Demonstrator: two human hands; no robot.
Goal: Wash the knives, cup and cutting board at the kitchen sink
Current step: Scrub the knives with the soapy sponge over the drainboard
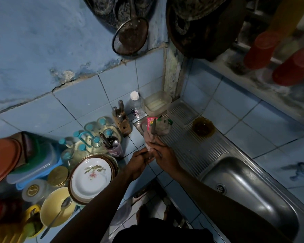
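Left hand [139, 159] grips the handle of a knife [154, 126]. Right hand [161, 151] clasps a pink cloth [148, 137] around the blade, tip pointing far. Both are left of the sink [244, 174].

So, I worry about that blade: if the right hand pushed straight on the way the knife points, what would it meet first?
Probably the clear tub with the pink packet on the drainboard. The knife tip in the right hand already overlaps it, though depth is unclear.
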